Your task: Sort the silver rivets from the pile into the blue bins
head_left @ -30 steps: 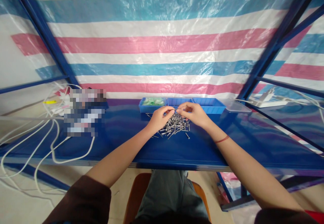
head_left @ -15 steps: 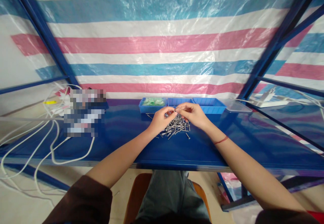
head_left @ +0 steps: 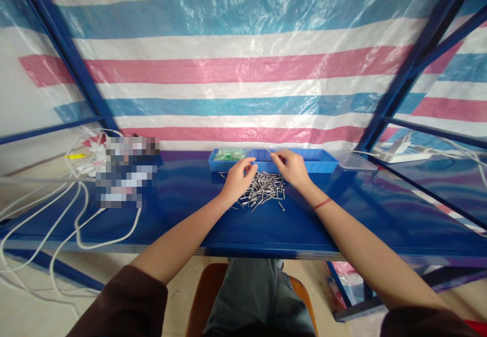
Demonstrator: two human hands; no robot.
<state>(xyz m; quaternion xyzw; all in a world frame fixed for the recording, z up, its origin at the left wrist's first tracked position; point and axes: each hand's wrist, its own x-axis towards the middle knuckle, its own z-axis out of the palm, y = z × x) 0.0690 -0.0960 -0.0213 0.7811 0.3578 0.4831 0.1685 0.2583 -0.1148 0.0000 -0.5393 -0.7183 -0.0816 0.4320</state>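
A heap of small silver metal pins (head_left: 264, 189) lies on the blue table (head_left: 190, 215). My left hand (head_left: 238, 179) rests at the heap's left edge with its fingers curled loosely toward the blue tray; whether it holds anything is hidden. My right hand (head_left: 292, 167) is at the rim of the middle blue tray (head_left: 266, 155), thumb and forefinger pinched on a thin pin that sticks out to the left. A red band circles my right wrist.
A left blue tray (head_left: 228, 158) holds greenish parts, and another blue tray (head_left: 317, 159) sits to the right beside a clear plastic box (head_left: 353, 160). White cables (head_left: 76, 215) and a blurred-out object (head_left: 125, 170) lie at the left. Blue frame bars and a striped tarp enclose the table.
Both hands were together above the heap, working on one pin. Now they have parted: my right hand moved back to the middle tray with the pin, my left hand dropped to the heap.
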